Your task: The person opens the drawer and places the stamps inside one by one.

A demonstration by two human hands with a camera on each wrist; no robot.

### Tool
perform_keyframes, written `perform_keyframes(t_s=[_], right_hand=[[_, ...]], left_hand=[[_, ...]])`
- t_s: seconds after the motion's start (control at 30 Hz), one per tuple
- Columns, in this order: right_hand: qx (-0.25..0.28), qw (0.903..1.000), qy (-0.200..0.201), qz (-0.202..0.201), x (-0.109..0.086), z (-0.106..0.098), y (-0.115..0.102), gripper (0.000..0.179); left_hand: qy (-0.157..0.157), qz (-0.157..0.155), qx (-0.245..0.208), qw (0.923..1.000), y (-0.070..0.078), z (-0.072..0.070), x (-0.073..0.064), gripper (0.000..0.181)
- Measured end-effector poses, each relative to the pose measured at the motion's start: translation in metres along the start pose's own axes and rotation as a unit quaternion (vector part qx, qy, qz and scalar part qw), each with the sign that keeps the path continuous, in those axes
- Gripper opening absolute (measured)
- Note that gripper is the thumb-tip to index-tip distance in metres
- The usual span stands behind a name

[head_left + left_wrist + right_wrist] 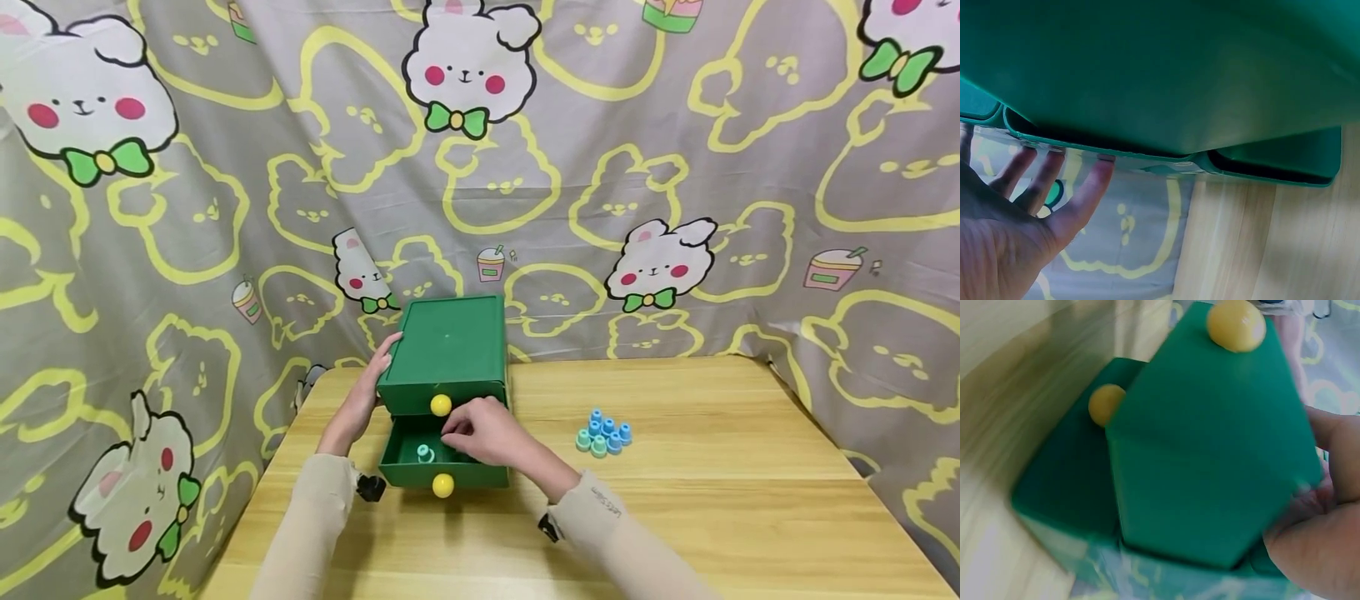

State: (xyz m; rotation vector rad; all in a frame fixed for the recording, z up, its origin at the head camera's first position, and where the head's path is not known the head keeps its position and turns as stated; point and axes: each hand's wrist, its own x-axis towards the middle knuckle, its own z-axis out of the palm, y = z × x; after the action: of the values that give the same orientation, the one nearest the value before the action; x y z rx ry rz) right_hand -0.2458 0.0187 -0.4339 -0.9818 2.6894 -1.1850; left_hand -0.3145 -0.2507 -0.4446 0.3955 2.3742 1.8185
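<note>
A small green cabinet [450, 337] has two drawers with yellow knobs. Its lower drawer [408, 475] is pulled out, and one pale teal stepped peg [425, 454] stands inside at the left. Flat against the cabinet's left side lies my left hand [362, 404]; the left wrist view shows its straight fingers [1088, 190] touching the green wall. My right hand [487, 432] reaches over the open drawer's right part, thumb and fingers bent inward. In the right wrist view the thumb [1316, 550] shows beside the drawer; whether the fingertips pinch something I cannot tell.
Several blue pegs [609, 427] and light green pegs [598, 447] stand in a cluster on the wooden table [712, 500], right of the cabinet. A patterned curtain [570, 192] hangs behind and along both sides. The upper drawer's knob [441, 405] sits just left of my right hand.
</note>
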Motion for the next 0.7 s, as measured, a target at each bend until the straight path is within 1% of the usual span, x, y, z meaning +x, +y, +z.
perform_keyframes(t_s=[0.07, 0.2, 0.3, 0.4, 0.5, 0.7], right_hand=[[0.023, 0.9997, 0.007, -0.002, -0.010, -0.012, 0.003, 0.012], [0.087, 0.9960, 0.019, 0.009, -0.031, -0.037, 0.015, 0.018], [0.103, 0.9939, 0.034, 0.020, -0.049, -0.055, 0.028, 0.019], [0.096, 0.9932, 0.053, 0.039, -0.066, -0.069, 0.046, 0.018], [0.087, 0.9912, 0.075, 0.066, -0.083, -0.079, 0.067, 0.016], [0.051, 0.9868, 0.100, 0.117, -0.112, -0.085, 0.109, 0.016]], left_hand=[[-0.003, 0.002, 0.002, 1.0000, 0.000, 0.001, 0.001, 0.053], [-0.003, 0.005, 0.001, 1.0000, -0.001, 0.000, 0.000, 0.052], [-0.001, 0.010, -0.001, 1.0000, -0.002, -0.001, -0.001, 0.051], [-0.003, 0.014, -0.001, 0.9999, -0.003, -0.002, -0.001, 0.051], [-0.006, 0.016, 0.000, 0.9999, -0.003, -0.001, 0.000, 0.050], [-0.007, 0.012, 0.003, 0.9999, -0.001, 0.000, -0.001, 0.051]])
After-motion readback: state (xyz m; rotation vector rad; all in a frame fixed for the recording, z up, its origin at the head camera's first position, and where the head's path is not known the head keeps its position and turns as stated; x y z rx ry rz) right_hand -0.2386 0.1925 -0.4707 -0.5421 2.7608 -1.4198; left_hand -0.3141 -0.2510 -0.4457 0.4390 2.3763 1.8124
